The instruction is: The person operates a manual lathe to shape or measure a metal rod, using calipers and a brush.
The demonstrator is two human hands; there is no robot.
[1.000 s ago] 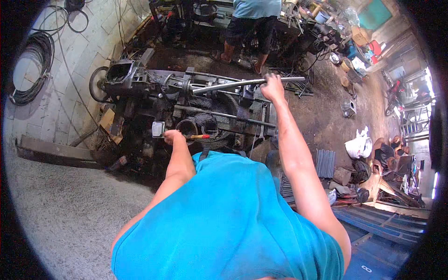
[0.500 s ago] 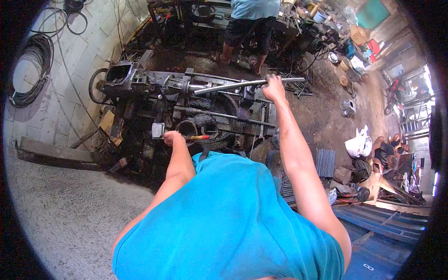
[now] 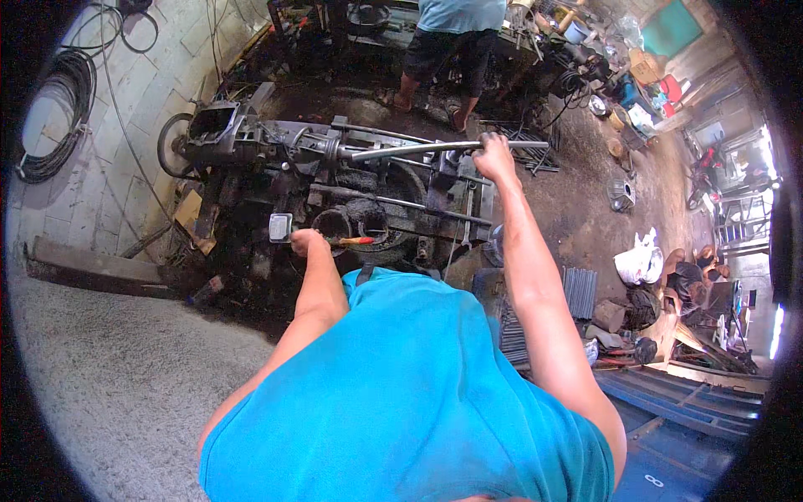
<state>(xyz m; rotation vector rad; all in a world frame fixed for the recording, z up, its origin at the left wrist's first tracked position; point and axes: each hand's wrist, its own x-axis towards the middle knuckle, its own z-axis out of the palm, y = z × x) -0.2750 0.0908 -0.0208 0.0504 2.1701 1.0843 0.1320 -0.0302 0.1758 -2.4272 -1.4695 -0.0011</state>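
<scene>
My right hand (image 3: 495, 156) is closed around a long bare metal rod (image 3: 401, 151) near its right end. The rod lies nearly level above the dark, greasy machine (image 3: 335, 171), its left end by the round spindle part. Nearer to me, my left hand (image 3: 310, 243) is closed low at the machine's front, beside a small pale square piece (image 3: 281, 228). Its fingers are partly hidden, and I cannot make out what they grip. A red-tipped handle (image 3: 360, 241) sticks out just right of that hand. Two thin bars run along the machine below the rod.
Beyond the machine stands a person in dark shorts (image 3: 452, 54). Coiled cable (image 3: 63, 117) hangs on the left wall. At right are a white bag (image 3: 640, 261), a stack of metal rods (image 3: 580, 287) and another person (image 3: 690, 280) low down. A wrench (image 3: 470, 209) lies on the machine.
The rod's left end has risen a little, so the rod is more level. Both hands keep their closed grips. The whole view has shifted slightly.
</scene>
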